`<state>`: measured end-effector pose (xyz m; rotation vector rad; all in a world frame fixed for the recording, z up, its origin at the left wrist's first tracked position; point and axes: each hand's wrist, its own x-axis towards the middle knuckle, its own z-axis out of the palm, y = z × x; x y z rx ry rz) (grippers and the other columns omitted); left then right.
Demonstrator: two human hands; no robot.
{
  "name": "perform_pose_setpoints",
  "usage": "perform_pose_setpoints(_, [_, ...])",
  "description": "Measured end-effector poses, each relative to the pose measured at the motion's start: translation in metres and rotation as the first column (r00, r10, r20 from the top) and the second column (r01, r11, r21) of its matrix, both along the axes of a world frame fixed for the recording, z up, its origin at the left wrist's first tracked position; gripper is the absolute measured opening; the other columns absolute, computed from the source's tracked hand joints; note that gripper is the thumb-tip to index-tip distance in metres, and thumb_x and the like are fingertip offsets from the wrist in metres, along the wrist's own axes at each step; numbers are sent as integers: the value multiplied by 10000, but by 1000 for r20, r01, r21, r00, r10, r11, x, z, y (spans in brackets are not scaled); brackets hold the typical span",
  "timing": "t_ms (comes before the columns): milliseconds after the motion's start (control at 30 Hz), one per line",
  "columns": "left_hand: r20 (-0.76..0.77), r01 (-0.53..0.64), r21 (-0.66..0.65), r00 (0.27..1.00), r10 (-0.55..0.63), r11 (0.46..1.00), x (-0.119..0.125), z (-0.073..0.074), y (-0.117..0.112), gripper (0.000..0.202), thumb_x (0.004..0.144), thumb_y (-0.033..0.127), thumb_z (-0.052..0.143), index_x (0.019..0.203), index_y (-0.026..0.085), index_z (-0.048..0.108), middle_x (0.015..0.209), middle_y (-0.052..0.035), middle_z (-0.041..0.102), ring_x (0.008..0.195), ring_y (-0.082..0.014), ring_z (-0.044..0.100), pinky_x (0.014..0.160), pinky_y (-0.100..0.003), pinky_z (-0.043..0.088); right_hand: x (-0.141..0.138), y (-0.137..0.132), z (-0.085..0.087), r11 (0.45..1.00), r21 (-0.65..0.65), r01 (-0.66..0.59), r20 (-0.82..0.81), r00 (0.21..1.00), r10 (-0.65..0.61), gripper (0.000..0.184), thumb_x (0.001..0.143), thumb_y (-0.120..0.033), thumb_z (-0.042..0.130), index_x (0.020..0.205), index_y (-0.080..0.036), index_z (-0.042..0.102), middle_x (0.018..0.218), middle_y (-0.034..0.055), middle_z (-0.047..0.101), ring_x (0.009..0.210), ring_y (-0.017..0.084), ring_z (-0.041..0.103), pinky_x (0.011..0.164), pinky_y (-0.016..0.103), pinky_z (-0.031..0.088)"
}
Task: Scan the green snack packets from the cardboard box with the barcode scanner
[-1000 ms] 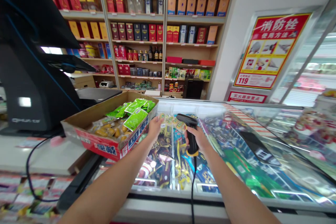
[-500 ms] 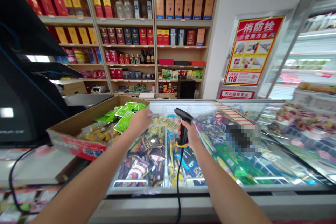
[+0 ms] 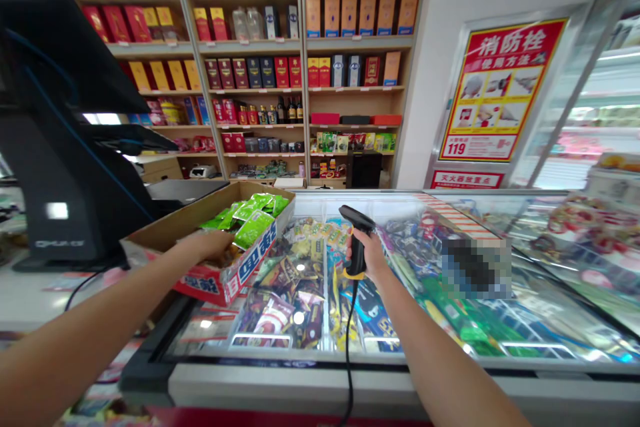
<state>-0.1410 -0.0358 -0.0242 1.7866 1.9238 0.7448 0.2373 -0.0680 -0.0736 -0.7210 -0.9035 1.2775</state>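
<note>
My right hand point(image 3: 371, 252) is wrapped around the handle of a black and yellow barcode scanner point(image 3: 357, 248), held upright above the freezer's glass top. A black cable hangs from the scanner's base. To the left, my left hand point(image 3: 213, 244) reaches into an open cardboard box point(image 3: 203, 285). Its fingers are blurred and partly hidden among the contents, so their grip does not show. Green packets point(image 3: 254, 229) are piled in the box just right of that hand. Yellowish-brown packed food shows below the fingers.
A glass-topped chest freezer point(image 3: 300, 383) full of wrapped ice creams stretches across the front. A black checkout terminal point(image 3: 75, 147) stands at the left. Shelves of boxed bottles point(image 3: 250, 73) line the back wall. A blurred-out dark object point(image 3: 475, 268) lies on the freezer at right.
My left hand has moved left and down, from beside the box's right edge into the box. The right hand still holds the scanner. The view has turned slightly left.
</note>
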Motion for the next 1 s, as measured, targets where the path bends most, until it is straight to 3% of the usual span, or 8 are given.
perform_pose_setpoints(100, [-246,64,-126,965,-94,990,-1,3,8,363,354,-197,657,463,143,591,357,75,447,417,-96,349,540,-221,232,0,2,-2,1000,-1,-4,14,1000,4,286,656,-397,709,776,-170,584,518,-28,592,355,120,508,323,244,435])
perform_pose_setpoints(200, [-351,92,-126,927,-131,988,0,7,15,306,377,-117,700,411,148,552,349,69,418,422,-102,373,551,-234,305,-1,2,-2,1000,-6,-16,32,999,16,287,652,-402,712,762,-167,588,503,-27,586,353,123,508,326,250,440])
perform_pose_setpoints(400, [-637,277,-235,680,-363,932,6,12,20,208,525,-1,663,436,139,538,390,56,343,461,-91,334,601,-269,354,-1,1,-5,998,-38,-40,34,999,41,289,654,-404,721,770,-168,601,509,-24,589,368,120,516,338,245,449])
perform_pose_setpoints(567, [-599,315,-223,702,-385,922,0,13,18,163,532,-15,624,486,138,596,429,52,406,466,-90,307,589,-262,302,-1,3,-6,999,-28,-40,29,999,41,283,659,-399,723,775,-167,609,517,-22,593,363,122,511,331,249,442])
perform_pose_setpoints(733, [-405,406,-183,799,-445,895,-16,32,15,116,541,48,663,533,159,632,538,32,576,573,-126,464,605,-220,317,-1,4,-7,999,-21,-46,46,998,47,275,678,-395,716,784,-161,618,516,-16,597,372,128,523,344,255,457])
perform_pose_setpoints(867, [6,382,-14,924,-382,924,-15,56,7,159,585,227,742,555,164,599,555,25,570,601,-137,507,618,-220,392,-1,6,-11,998,-32,-60,45,997,62,286,679,-400,722,793,-157,623,521,-14,604,374,124,520,355,256,467])
perform_pose_setpoints(933, [318,297,90,896,-310,951,-3,65,1,213,605,256,751,584,159,563,596,21,574,615,-135,532,629,-232,450,-2,6,-12,997,-36,-66,53,996,68,295,671,-398,731,802,-156,624,522,-15,605,375,127,523,358,260,470])
perform_pose_setpoints(1000, [611,215,155,746,-264,964,18,70,-5,205,655,232,723,630,154,535,651,12,585,623,-135,564,642,-265,506,-2,6,-12,997,-41,-67,56,996,70,296,664,-393,734,806,-158,623,519,-18,603,372,129,523,356,261,467])
